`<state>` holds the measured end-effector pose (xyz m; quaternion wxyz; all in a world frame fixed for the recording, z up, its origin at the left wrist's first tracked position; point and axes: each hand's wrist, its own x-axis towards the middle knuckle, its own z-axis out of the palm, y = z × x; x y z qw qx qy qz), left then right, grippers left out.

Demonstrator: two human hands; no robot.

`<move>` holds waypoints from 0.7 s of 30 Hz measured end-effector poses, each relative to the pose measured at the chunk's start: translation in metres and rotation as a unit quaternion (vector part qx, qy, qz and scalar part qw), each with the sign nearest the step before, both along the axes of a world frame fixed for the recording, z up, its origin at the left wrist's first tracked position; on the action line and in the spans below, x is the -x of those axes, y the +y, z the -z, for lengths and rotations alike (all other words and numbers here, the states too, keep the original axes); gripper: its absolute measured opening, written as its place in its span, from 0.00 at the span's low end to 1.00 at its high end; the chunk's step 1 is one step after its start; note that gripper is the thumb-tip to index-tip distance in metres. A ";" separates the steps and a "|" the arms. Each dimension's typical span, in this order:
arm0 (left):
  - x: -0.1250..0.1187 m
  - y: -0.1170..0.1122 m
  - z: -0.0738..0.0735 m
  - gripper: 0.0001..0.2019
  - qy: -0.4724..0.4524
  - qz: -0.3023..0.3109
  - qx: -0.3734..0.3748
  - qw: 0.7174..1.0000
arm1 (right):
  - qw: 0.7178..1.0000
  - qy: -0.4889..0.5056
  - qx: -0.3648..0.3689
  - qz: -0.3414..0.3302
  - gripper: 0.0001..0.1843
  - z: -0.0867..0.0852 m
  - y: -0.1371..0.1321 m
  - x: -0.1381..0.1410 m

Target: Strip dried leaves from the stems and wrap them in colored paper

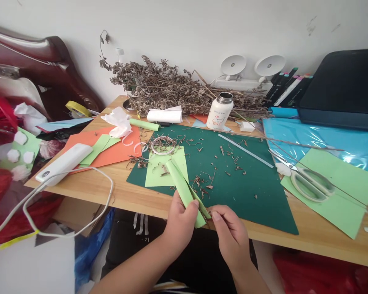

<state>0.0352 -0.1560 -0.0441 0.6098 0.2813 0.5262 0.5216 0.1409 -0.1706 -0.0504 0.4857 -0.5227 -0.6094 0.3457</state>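
Note:
My left hand is closed round the near end of a rolled light green paper strip that slants up and away over the table's front edge. My right hand pinches the same roll's lower end from the right, thumb on the paper. A flat light green sheet lies just behind, on a dark green cutting mat strewn with dried leaf bits. A roll of clear tape rests at the sheet's far edge.
White-handled scissors lie on green paper at the right. A white bottle and a heap of dried twigs stand at the back. Orange paper, a white device with cable, and blue film flank the mat.

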 end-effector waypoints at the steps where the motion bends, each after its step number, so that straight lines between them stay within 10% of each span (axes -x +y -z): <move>1: 0.001 0.001 0.000 0.06 0.006 -0.003 0.001 1.000 | 1.000 0.004 -0.004 -0.013 0.08 0.000 0.001 -0.002; 21: 0.003 0.004 -0.001 0.06 0.052 0.002 0.001 0.999 | 0.983 -0.167 -0.051 -0.057 0.04 -0.007 0.011 -0.008</move>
